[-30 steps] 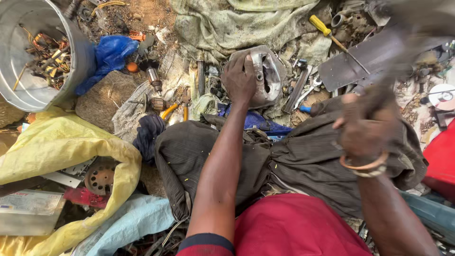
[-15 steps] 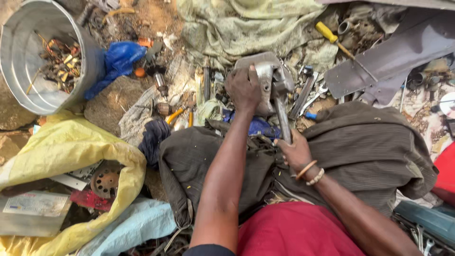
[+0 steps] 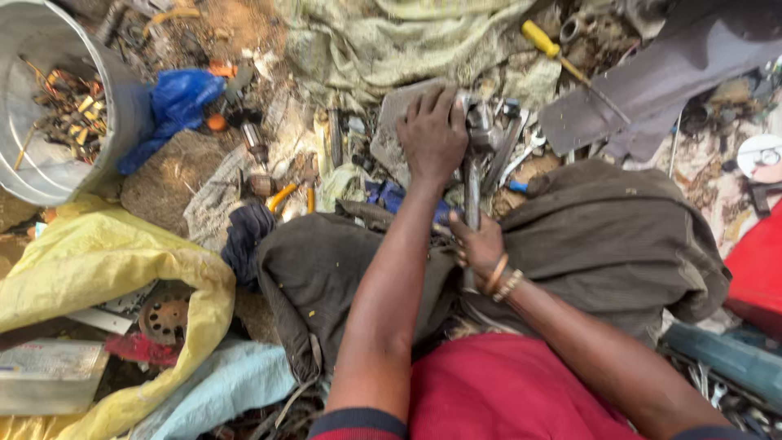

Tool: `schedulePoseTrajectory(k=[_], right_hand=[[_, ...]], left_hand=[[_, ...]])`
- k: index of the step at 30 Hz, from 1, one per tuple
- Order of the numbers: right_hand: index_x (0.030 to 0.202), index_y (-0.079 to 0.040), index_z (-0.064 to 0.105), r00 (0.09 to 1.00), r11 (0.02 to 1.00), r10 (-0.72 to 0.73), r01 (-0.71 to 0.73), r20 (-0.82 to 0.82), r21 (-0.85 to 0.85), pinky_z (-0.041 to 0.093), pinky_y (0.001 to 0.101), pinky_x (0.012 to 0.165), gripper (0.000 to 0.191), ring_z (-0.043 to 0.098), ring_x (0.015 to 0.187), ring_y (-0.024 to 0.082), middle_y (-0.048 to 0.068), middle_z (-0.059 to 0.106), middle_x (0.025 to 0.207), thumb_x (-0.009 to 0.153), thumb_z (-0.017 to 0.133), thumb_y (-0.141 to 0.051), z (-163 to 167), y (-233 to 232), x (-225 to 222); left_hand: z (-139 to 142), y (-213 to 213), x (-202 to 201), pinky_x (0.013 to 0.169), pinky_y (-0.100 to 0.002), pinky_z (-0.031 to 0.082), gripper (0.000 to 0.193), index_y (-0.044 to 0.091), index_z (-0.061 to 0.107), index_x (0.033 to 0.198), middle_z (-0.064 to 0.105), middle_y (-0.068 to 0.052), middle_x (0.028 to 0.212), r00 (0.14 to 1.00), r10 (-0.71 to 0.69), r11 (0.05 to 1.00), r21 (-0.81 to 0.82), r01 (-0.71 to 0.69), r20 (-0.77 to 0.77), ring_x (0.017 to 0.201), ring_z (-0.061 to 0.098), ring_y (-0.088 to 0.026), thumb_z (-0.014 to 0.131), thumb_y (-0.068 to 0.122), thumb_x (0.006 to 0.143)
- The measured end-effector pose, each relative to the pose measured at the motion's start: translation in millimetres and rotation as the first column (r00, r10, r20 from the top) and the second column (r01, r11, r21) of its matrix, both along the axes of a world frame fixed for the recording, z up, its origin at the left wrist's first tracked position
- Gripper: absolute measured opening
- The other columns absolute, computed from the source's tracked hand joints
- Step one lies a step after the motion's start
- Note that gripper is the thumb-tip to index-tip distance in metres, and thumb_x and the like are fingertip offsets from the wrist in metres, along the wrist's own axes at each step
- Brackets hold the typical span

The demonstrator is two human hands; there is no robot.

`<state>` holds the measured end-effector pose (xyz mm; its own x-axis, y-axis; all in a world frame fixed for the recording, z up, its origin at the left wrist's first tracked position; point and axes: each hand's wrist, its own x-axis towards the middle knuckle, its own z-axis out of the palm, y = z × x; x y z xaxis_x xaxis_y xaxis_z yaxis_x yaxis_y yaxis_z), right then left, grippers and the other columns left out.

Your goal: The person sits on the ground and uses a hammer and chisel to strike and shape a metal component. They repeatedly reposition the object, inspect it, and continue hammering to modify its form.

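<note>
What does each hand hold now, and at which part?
Left hand presses the grey metal part from above; right hand grips the metal tool by its handle.

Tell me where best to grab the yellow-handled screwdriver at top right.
Grip the screwdriver by its yellow handle, coming from the upper left. The handle lies bare on the cloth, while the thin shaft runs down-right onto the grey sheet, likely harder to pinch.
</note>
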<state>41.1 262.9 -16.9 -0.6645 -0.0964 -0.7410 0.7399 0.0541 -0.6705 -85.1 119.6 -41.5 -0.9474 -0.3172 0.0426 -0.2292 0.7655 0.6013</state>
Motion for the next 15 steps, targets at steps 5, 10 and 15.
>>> schedulePoseTrajectory(k=[5,10,15], right_hand=[[0.093,-0.011,0.057,0.977,0.991,0.107,-0.090,0.183,-0.101,0.033,0.0228,0.035,0.019,0.038,0.043,0.006,-0.006,0.047,0.063,0.090,0.075,-0.015,55,10,-22],[0.095,-0.009,0.052,0.996,0.995,-0.028,0.036,0.088,-0.094,0.034,0.0230,0.035,0.021,0.037,0.043,0.006,-0.005,0.043,0.061,0.093,0.071,-0.017,40,16,-12],[0.096,-0.013,0.050,0.992,0.955,-0.055,0.085,0.112,-0.284,0.033,0.0222,0.036,0.023,0.038,0.044,0.005,-0.006,0.043,0.062,0.092,0.072,-0.011,12,46,-1]], left_hand=[[2,-5,-2,0.111,-0.055,0.036,0.039,0.021,0.065,0.134,0.062,-0.006,0.139,0.996,-0.070,0.997,-0.020,0.069,-0.058,0.132,0.052,-0.030,0.053,0.036,0.099],[3,19,-3,0.112,-0.052,0.039,0.037,0.019,0.067,0.132,0.064,-0.005,0.138,0.988,-0.011,1.000,0.028,0.015,-0.152,0.131,0.054,-0.030,0.056,0.032,0.099],[0,26,3,0.111,-0.053,0.038,0.035,0.020,0.067,0.129,0.063,-0.004,0.136,0.992,-0.024,1.000,-0.020,0.022,-0.125,0.130,0.054,-0.030,0.056,0.034,0.099]])
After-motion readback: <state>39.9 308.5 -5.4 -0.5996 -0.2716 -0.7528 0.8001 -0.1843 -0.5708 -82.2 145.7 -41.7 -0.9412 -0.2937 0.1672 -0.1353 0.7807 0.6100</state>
